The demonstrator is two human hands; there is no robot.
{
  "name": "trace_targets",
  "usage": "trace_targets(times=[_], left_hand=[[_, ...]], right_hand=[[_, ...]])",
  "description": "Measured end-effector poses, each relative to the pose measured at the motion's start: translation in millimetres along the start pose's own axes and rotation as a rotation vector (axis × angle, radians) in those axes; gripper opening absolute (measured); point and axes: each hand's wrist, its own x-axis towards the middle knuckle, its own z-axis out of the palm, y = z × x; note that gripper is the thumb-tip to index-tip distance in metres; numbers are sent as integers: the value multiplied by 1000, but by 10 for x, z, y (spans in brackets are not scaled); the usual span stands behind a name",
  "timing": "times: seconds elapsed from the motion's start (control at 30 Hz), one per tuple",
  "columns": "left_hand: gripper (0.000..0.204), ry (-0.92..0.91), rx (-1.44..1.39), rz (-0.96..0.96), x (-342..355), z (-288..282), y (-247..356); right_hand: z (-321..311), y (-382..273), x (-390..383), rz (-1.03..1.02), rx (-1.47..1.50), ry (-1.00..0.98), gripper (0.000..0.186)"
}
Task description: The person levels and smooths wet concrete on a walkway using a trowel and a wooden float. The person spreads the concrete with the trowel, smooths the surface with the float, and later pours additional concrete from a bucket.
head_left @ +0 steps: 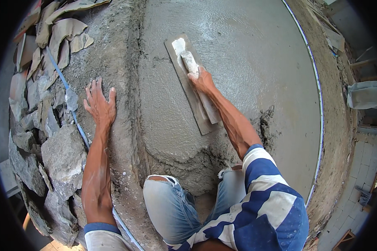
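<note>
My right hand point(202, 80) is wrapped round the handle of a long plastering float point(183, 83), whose flat blade lies on wet grey concrete point(255, 67). Smears of pale cement cover the float's handle and far end. On the rough dirt strip point(119, 100) to the left, my left hand point(100, 102) rests palm down with its fingers spread. Close to the crouching knees, the concrete turns from a smooth sheet into a coarse, lumpy edge point(188, 165).
Large broken stones point(63, 154) are stacked along the left, beside a blue hose point(81, 133). Torn paper sacks point(65, 35) lie at the far left. A thin pale line point(320, 104) borders the concrete on the right. Beyond it are a dirt bank and a pale block wall point(349, 188).
</note>
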Motion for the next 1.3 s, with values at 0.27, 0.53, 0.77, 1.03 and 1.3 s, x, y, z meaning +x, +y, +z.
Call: trace_targets(times=[0.27, 0.53, 0.77, 1.03, 1.3], left_hand=[[61, 13, 9, 7, 17, -3, -26], [61, 4, 17, -2, 2, 31, -53], [60, -16, 3, 4, 22, 5, 14], [60, -6, 26, 9, 2, 70, 34], [60, -3, -6, 5, -22, 5, 28]], right_hand=[[-429, 323, 299, 117, -35, 164, 60], [-985, 684, 406, 250, 13, 335, 60], [-1550, 1373, 197, 440, 159, 477, 58], [-2032, 1920, -756, 596, 84, 702, 52], [-2464, 2337, -2529, 779, 232, 1096, 49]])
